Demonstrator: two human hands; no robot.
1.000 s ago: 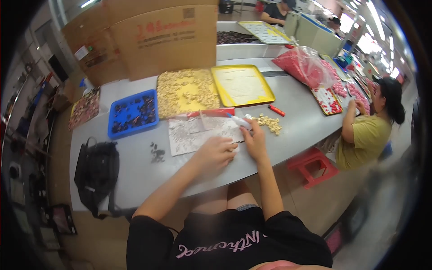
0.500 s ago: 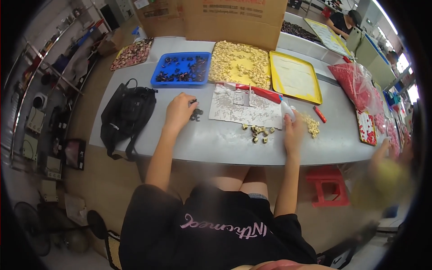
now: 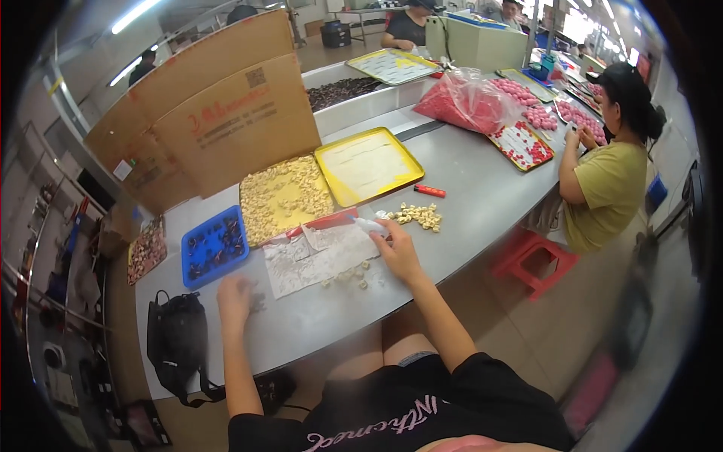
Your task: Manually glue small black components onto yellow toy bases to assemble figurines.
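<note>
My left hand [image 3: 235, 293] rests on the grey table [image 3: 482, 197] just below the blue tray [image 3: 215, 246], over some small dark parts; its fingers look curled, and whether it grips any is hidden. My right hand [image 3: 397, 251] lies at the right edge of a flat sheet of clear plastic and paper [image 3: 320, 255], fingers closed on a small white piece [image 3: 369, 224]. A few pale small parts [image 3: 354, 276] lie loose beside that hand, and a small heap of pale parts [image 3: 418, 216] sits just beyond it.
A yellow tray full of pale parts [image 3: 282, 197] and an empty-looking yellow tray [image 3: 367, 164] lie behind. A red lighter-like stick [image 3: 429, 190], cardboard boxes [image 3: 226, 120], a black bag [image 3: 177, 343]. A person in a yellow shirt [image 3: 606, 184] sits at right by red parts [image 3: 467, 102].
The view swung about. My left hand has stayed at the left near the dark parts below the blue tray. My right hand holds its place at the sheet's right edge.
</note>
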